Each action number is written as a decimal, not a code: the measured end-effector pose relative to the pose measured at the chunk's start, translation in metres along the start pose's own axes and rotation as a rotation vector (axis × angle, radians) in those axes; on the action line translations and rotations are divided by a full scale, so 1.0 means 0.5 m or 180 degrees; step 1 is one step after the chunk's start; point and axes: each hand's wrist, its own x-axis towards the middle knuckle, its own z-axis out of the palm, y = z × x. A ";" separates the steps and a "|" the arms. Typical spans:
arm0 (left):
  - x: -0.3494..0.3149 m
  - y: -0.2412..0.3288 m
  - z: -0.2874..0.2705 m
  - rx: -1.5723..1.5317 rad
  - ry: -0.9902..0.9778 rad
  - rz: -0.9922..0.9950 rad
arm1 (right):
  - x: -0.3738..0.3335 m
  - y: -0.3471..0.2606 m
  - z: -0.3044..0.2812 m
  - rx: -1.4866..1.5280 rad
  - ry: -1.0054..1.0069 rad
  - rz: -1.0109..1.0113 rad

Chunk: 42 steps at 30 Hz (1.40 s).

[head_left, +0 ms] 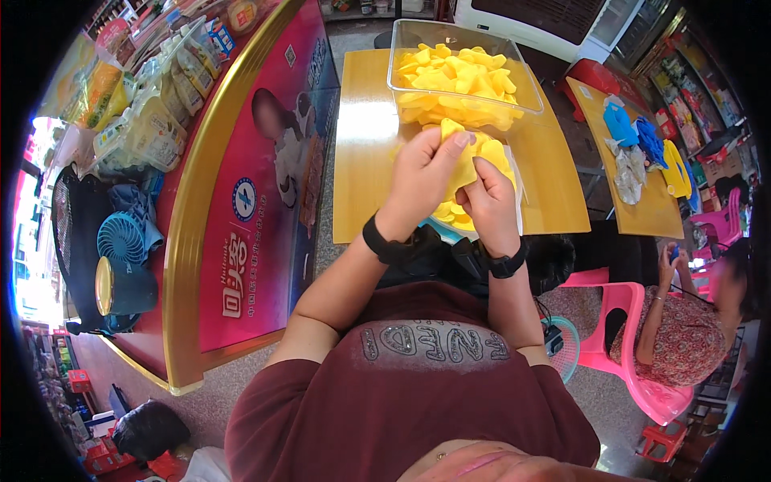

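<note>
Head view: the left hand [419, 178] and right hand [493, 202] were clamped together on one yellow piece [460, 167], above one table [361, 185], seemingly to steady it from both sides. One clear bin [527, 90] stood beyond, probably for easy reach; its heap [458, 74] and the loose pieces [499, 157] below the hands overlapped too much to count.

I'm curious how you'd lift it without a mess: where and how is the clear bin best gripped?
Probably by the rim of the clear bin, coming in from its left and right sides. It stands upright with an open top heaped with yellow pieces, so keep it level; the left hand and right hand occupy the near side.
</note>
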 end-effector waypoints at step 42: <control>-0.030 0.011 0.001 -0.0669 0.0499 0.0469 | -0.024 -0.033 0.021 0.1138 -0.0371 0.0559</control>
